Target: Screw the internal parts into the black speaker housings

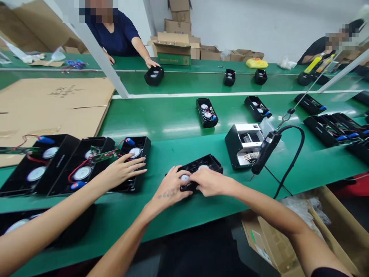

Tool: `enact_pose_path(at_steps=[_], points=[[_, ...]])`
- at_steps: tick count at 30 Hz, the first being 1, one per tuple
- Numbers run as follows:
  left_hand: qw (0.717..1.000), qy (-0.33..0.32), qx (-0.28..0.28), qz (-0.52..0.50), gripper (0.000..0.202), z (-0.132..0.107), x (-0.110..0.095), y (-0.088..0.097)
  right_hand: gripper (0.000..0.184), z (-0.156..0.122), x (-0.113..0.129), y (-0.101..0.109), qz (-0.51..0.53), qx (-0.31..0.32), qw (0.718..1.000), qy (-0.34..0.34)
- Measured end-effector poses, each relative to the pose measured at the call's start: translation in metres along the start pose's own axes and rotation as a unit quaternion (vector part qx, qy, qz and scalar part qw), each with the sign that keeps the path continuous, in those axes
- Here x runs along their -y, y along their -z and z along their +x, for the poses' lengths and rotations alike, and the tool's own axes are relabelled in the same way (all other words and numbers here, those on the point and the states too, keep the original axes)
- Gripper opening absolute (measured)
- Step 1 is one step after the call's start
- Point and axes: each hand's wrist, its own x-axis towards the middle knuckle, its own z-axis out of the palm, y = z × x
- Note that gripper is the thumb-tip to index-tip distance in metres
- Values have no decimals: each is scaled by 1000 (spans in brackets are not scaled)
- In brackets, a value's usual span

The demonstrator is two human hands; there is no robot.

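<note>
In front of me a black speaker housing point(213, 163) lies aslant on the green bench, with round pale-faced speakers inside it. My left hand point(170, 186) wraps round its left end, thumb on the near side and fingers over the top. At the middle of the housing my right hand point(211, 181) is closed, fingertips together close to one speaker point(185, 177). What the right fingers hold, if anything, is hidden. Left of me a co-worker's hand point(127, 168) rests over another black housing point(141, 148) with a blue battery point(129, 141) and a circuit board.
A screw feeder point(243, 148) stands to the right, with a hanging electric screwdriver point(266, 152) beside it. More housings point(206, 112) sit on the far lane. Large cardboard point(57, 104) lies at left, and an open carton point(276, 238) is below the bench edge at right.
</note>
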Motion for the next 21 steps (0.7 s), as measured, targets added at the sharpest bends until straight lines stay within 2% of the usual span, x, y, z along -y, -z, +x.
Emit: enact_pose_path(at_steps=[2,5,12,18,21], points=[[1000,9,20,-18,20,11,5,13,46,9,-3,14,23,21,999,-26],[999,11,29,-29,30,18,7,23,51,18,-2,26,30,39,998,-41],[999,13,33,-41,38,18,9,23,48,25,4,17,15,18,998,-57],[999,-19,27,-25,22,18,13,22,40,26,3,2,-7,-30,998,-47],[999,-37,19,-5,9,12,10,16,32,15,10,-5,-24,-41,998,-37]])
